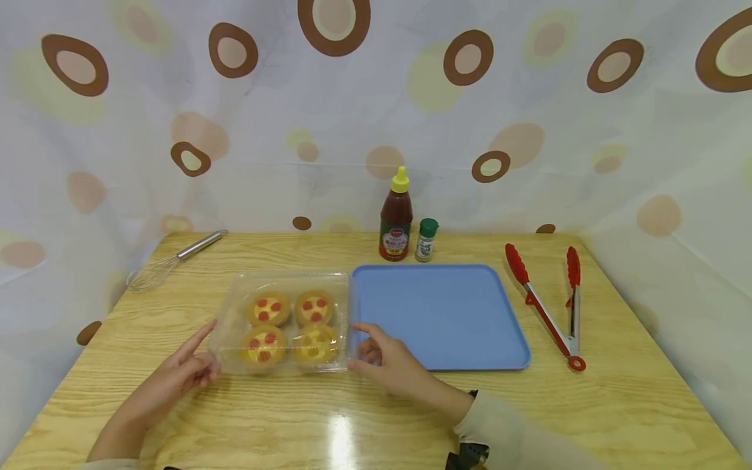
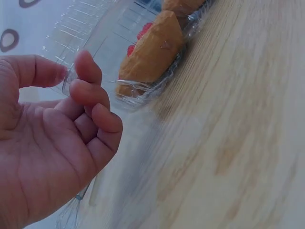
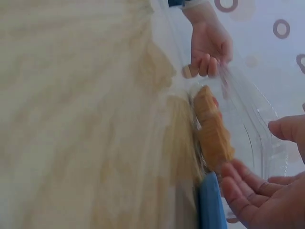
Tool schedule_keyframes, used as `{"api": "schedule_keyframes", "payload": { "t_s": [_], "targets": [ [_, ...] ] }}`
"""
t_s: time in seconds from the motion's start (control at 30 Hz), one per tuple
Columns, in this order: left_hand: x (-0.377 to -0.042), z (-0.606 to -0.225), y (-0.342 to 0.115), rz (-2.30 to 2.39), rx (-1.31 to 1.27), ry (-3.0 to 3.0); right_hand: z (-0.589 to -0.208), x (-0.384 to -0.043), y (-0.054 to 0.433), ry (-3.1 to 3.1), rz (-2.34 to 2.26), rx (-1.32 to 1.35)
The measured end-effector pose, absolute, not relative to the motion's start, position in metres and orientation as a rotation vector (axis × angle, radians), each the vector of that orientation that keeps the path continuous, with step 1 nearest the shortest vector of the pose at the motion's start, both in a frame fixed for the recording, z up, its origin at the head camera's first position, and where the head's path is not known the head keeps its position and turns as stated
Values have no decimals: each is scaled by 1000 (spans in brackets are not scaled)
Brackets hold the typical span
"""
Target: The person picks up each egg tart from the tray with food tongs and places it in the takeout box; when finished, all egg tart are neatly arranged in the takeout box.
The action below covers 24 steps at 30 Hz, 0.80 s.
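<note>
A clear plastic container (image 1: 296, 281) with several round tarts (image 1: 269, 309) topped with red pieces stands on the table, left of the blue tray (image 1: 435, 320). At its left side, my left hand (image 1: 176, 377) pinches the plastic edge between thumb and curled finger, as the left wrist view shows. My right hand (image 1: 395, 362) is at the container's right side, over the tray's left edge. In the right wrist view its thumb and fingers are spread apart beside the plastic, the fingers slightly blurred. Whether those fingertips touch it is hard to tell.
A whisk (image 1: 176, 261) lies at the back left. Behind the tray stand a red sauce bottle (image 1: 396, 222) with a yellow cap and a small green-capped shaker (image 1: 426, 240). Red-tipped tongs (image 1: 552, 320) lie spread at the right. A patterned curtain (image 1: 270, 111) surrounds the table.
</note>
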<state>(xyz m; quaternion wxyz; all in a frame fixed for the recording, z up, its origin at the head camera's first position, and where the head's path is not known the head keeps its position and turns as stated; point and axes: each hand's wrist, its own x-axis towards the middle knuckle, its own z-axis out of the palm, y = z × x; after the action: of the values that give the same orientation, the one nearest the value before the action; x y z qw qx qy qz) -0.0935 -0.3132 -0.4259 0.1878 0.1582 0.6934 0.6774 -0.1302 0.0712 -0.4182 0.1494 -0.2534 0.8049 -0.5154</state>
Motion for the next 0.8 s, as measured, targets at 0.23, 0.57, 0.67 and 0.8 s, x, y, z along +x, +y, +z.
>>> {"api": "schedule_keyframes", "payload": {
  "t_s": [0.23, 0.57, 0.67, 0.8],
  "targets": [
    [-97, -429, -313, 1933, 465, 1936, -420, -128, 58, 2019, -1767, -450],
    [-119, -432, -311, 1991, 387, 1965, -421, -157, 50, 1913, -1886, -303],
    [-126, -432, -310, 2018, 368, 1974, -419, -166, 51, 1853, -1872, -310],
    [-132, -432, -308, 2054, 377, 1944, -418, -174, 54, 1803, -1859, -297]
  ]
}}
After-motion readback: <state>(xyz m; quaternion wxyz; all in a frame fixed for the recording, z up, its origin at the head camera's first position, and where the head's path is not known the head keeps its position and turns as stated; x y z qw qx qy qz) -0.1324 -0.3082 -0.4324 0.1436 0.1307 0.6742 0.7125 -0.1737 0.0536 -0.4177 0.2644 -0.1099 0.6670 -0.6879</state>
